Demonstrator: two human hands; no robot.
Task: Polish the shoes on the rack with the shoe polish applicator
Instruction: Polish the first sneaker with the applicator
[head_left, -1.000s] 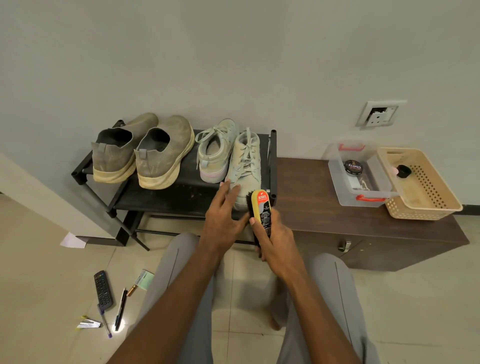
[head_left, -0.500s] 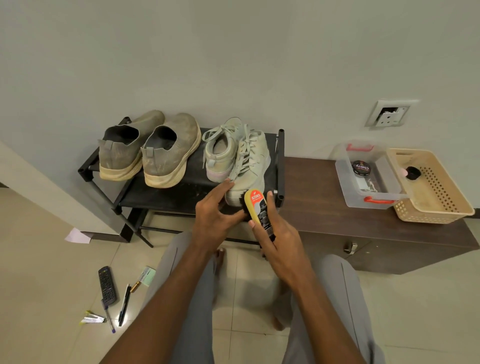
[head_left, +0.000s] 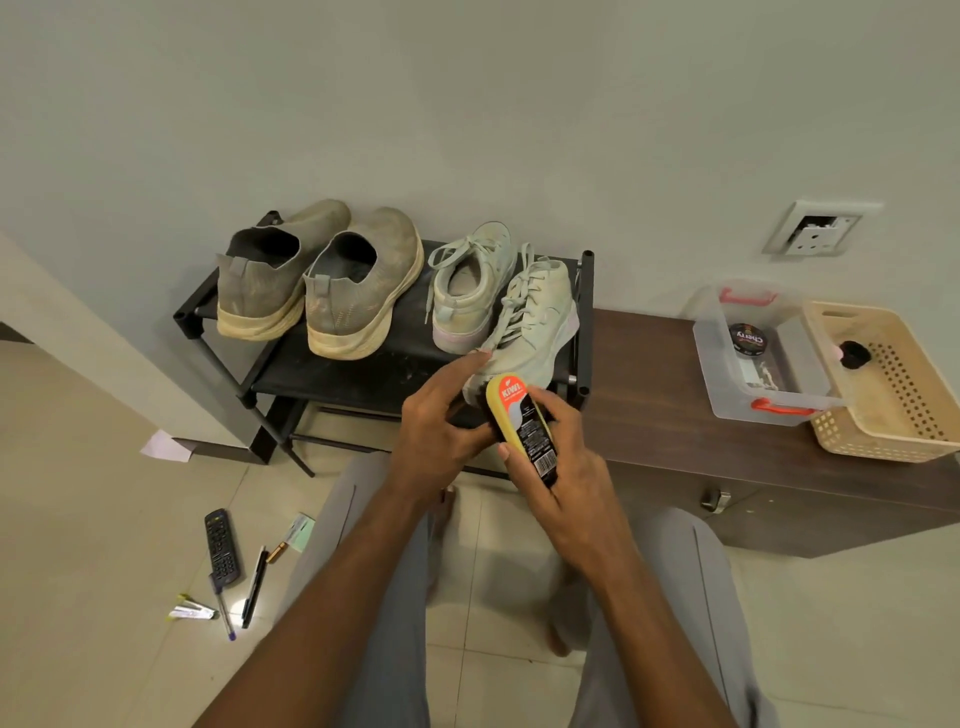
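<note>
Since a second ago, the pale laced sneaker (head_left: 540, 322) at the rack's right end has been tipped onto its side, sole turned toward the rack's right posts; the left hand (head_left: 441, 441) has been drawn back toward its heel.

Nearest, on the tiled floor: a black remote control (head_left: 222, 545), pens and small paper scraps. Above the grey-trousered knees, the right hand (head_left: 563, 467) is curled round the yellow-and-black shoe polish applicator (head_left: 522, 426), held tilted just beside the tipped sneaker's heel. The left hand is half closed at the applicator's near side, index finger extended to the sneaker's edge; whether it grips is not clear.

On the black metal shoe rack (head_left: 332, 374), the second pale sneaker (head_left: 470, 283) stands upright, beside two olive knit slip-on shoes (head_left: 322, 280). On the dark wooden worktop (head_left: 649, 395) to the right, a clear plastic box with red handles (head_left: 758, 358) touches a beige perforated basket (head_left: 888, 384).
</note>
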